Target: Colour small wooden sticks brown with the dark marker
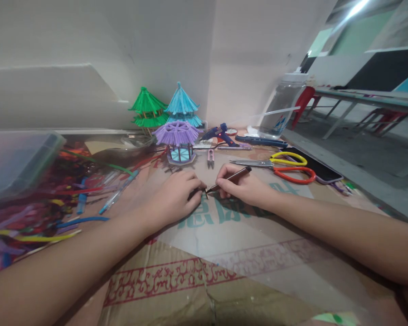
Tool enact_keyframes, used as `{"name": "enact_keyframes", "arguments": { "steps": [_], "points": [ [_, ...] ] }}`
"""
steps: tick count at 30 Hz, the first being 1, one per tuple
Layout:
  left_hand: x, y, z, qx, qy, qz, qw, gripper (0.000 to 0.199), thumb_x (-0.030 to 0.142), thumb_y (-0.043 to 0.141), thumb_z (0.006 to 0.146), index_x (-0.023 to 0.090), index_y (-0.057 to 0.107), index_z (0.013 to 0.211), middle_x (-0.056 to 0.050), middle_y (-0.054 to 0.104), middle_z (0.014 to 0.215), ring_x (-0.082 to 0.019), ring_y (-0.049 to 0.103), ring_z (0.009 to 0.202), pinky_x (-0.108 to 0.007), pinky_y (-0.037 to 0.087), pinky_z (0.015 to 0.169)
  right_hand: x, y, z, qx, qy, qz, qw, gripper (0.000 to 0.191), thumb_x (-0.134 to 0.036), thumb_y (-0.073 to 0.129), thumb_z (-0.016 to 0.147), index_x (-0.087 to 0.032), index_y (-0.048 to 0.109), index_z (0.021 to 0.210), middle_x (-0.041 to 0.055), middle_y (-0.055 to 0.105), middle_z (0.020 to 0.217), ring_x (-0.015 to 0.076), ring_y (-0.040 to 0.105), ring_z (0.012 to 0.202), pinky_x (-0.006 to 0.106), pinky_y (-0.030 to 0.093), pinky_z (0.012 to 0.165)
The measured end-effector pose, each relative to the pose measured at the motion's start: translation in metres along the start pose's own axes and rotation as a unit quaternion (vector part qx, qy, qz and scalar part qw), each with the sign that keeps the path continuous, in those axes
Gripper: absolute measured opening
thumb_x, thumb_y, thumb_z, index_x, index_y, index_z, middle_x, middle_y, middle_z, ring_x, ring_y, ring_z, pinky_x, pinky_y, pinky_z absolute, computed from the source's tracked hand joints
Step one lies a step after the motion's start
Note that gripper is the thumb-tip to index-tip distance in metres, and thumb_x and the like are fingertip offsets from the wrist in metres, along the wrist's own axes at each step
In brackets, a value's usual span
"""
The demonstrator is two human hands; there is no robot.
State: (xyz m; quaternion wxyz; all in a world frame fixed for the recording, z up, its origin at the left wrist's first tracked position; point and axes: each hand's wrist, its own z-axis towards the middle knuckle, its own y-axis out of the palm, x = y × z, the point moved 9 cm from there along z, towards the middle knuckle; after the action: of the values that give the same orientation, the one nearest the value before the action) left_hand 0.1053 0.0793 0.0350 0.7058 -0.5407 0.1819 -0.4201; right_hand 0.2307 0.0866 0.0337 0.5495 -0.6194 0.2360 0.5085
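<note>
My right hand [240, 183] is closed round a dark pen [234, 175], its tip pointing left and down. The tip meets a small thin tan stick [207, 195] at the fingertips of my left hand [180, 195], which is pinched on that stick. Most of the stick is hidden by the fingers. Both hands rest low over printed cardboard [231, 244]. Just beyond them stands a small pavilion model [180, 140] with a purple roof. Thread snips [211, 158] lie behind the pen.
Blue-roofed [180, 102] and green-roofed [148, 106] models stand by the wall. Scissors [275, 163], a phone [316, 165], a utility knife [261, 141], a glue gun [221, 133] and a bottle [282, 106] lie or stand right. Pipe cleaners [30, 226] and a plastic box [20, 158] crowd the left.
</note>
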Motion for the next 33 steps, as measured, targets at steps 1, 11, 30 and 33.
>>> {"name": "enact_keyframes", "arguments": {
  "steps": [1, 11, 30, 33],
  "points": [
    [0.0, 0.0004, 0.0, -0.001, 0.002, -0.001, 1.0, 0.018, 0.021, 0.055, 0.094, 0.017, 0.071, 0.102, -0.009, 0.065, 0.098, -0.026, 0.062, 0.098, -0.041, 0.05, 0.087, 0.0005, 0.0001, 0.0004, 0.0, -0.002, 0.001, 1.0, 0.012, -0.028, 0.062, 0.087, -0.022, 0.053, 0.081, -0.0022, 0.064, 0.061, 0.013, 0.058, 0.056, 0.025, 0.045, 0.056],
    [0.0001, -0.0012, -0.0003, 0.016, 0.008, -0.01, 1.0, 0.019, 0.019, 0.055, 0.093, 0.017, 0.072, 0.1, -0.008, 0.066, 0.097, -0.026, 0.062, 0.095, -0.041, 0.05, 0.085, 0.0046, -0.0024, 0.0042, 0.018, -0.019, -0.007, 1.0, 0.014, -0.033, 0.06, 0.088, -0.021, 0.053, 0.085, -0.0021, 0.065, 0.062, 0.0128, 0.059, 0.056, 0.025, 0.045, 0.055],
    [0.0004, -0.002, 0.0007, 0.005, 0.002, -0.001, 1.0, 0.016, 0.02, 0.056, 0.093, 0.017, 0.072, 0.097, -0.008, 0.066, 0.095, -0.026, 0.063, 0.094, -0.04, 0.05, 0.084, 0.002, 0.0015, 0.0021, -0.001, 0.001, 0.016, 1.0, 0.015, -0.032, 0.064, 0.086, -0.021, 0.053, 0.084, -0.0021, 0.065, 0.062, 0.0117, 0.058, 0.055, 0.024, 0.045, 0.054],
    [0.0012, -0.0026, 0.0007, 0.01, 0.008, -0.007, 1.0, 0.016, 0.02, 0.056, 0.093, 0.018, 0.071, 0.098, -0.008, 0.066, 0.098, -0.025, 0.063, 0.097, -0.04, 0.05, 0.086, 0.0025, 0.0012, 0.003, 0.003, -0.004, 0.015, 1.0, 0.015, -0.033, 0.06, 0.088, -0.021, 0.053, 0.084, -0.0023, 0.065, 0.061, 0.0116, 0.059, 0.054, 0.024, 0.045, 0.053]
  ]
}}
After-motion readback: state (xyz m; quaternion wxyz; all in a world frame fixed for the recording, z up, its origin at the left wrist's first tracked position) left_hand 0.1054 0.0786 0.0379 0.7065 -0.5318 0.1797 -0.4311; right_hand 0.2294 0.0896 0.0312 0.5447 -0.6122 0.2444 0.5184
